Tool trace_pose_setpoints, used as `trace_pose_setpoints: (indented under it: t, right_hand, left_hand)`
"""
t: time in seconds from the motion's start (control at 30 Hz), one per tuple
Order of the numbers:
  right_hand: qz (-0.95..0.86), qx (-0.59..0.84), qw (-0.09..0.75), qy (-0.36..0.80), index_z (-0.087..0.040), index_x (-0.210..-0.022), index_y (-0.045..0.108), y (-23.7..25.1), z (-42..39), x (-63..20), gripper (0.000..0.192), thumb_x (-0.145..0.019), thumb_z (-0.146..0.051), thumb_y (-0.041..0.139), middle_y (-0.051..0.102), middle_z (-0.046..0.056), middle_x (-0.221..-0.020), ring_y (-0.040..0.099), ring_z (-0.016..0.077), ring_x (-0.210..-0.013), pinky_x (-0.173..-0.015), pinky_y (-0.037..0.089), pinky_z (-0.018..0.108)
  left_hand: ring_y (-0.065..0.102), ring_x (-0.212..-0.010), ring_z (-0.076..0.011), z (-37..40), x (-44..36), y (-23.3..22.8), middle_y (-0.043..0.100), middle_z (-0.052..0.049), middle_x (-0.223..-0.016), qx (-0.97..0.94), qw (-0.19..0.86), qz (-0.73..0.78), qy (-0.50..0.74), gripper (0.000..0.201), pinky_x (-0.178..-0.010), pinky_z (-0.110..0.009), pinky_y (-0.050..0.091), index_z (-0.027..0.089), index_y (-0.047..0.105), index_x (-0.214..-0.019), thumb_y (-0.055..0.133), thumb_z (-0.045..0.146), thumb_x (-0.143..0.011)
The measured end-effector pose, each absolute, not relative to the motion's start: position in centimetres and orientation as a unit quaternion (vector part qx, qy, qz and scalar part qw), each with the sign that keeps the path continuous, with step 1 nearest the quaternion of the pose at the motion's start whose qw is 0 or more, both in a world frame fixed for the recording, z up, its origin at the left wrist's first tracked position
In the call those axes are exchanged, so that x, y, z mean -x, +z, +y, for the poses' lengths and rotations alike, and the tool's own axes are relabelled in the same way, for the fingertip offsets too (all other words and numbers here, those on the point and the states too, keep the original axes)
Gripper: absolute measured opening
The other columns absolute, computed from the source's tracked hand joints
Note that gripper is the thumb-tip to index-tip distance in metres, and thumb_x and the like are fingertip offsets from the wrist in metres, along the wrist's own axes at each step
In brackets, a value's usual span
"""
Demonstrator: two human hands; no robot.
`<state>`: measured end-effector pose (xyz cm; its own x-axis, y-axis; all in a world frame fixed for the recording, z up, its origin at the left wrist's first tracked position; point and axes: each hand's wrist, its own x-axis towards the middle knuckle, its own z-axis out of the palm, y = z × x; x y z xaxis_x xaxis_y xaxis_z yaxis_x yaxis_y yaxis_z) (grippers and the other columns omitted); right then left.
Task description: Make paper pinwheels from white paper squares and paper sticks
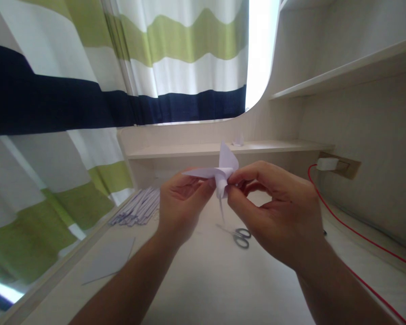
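Note:
A white paper pinwheel (226, 159) is held up above the desk between my two hands, its pointed blades spreading upward, left and down. My left hand (182, 203) pinches it from the left, thumb near the centre. From the right, the thumb and forefinger of my right hand (274, 203) close on its folded middle. The fingertips and folds cover the exact centre, so I cannot see how the blades are joined. Below the pinwheel, scissors (241, 238) with dark grey handles lie on the desk, blades pointing left.
Many thin paper strips (137, 207) are piled at the desk's left, with a square paper stack (110, 259) nearer me. A red cable (341, 216) runs from a white charger (327, 164) along the right side. A shelf (189, 150) spans the back below the curtain (189, 54).

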<state>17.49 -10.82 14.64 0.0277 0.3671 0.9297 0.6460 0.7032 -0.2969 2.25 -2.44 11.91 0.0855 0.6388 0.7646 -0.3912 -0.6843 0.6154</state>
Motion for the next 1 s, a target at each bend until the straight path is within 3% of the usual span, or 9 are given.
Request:
trace_pose_setpoints:
  t: [0.47, 0.77, 1.0]
  right_hand:
    - [-0.678, 0.386, 0.618, -0.094, -0.022, -0.085, 0.075, 14.37, -10.46, -17.47, 0.007, -0.083, -0.015, 0.077, 0.072, -0.002, -0.077, 0.067, 0.0152, -0.066, -0.065, 0.051, 0.032]
    - [-0.672, 0.404, 0.618, -0.061, -0.024, -0.086, 0.075, 14.20, -10.26, -17.72, 0.010, -0.082, -0.015, 0.078, 0.075, -0.003, -0.077, 0.069, 0.0145, -0.065, -0.066, 0.054, 0.029]
    - [-0.645, 0.393, 0.652, 0.071, -0.025, -0.083, 0.076, 14.44, -9.82, -18.01, 0.011, -0.082, -0.015, 0.080, 0.073, -0.002, -0.073, 0.065, 0.0143, -0.062, -0.054, 0.049, 0.025]
  left_hand:
    - [0.077, -0.076, -0.0151, -2.17, -2.06, 11.70, 0.082, -0.003, -0.084, -0.636, 0.374, 0.103, 0.667, 0.009, -0.070, -0.023, 0.063, 0.026, 0.087, -0.094, 0.087, 0.027, -0.086]
    - [0.079, -0.083, -0.0166, -1.99, -1.95, 11.65, 0.084, -0.002, -0.087, -0.636, 0.410, 0.097, 0.647, 0.013, -0.081, -0.026, 0.065, 0.027, 0.088, -0.093, 0.085, 0.018, -0.085]
    - [0.079, -0.088, -0.0167, -2.13, -1.97, 11.67, 0.085, -0.001, -0.094, -0.640, 0.406, 0.077, 0.647, 0.018, -0.084, -0.027, 0.065, 0.029, 0.088, -0.096, 0.086, 0.015, -0.085]
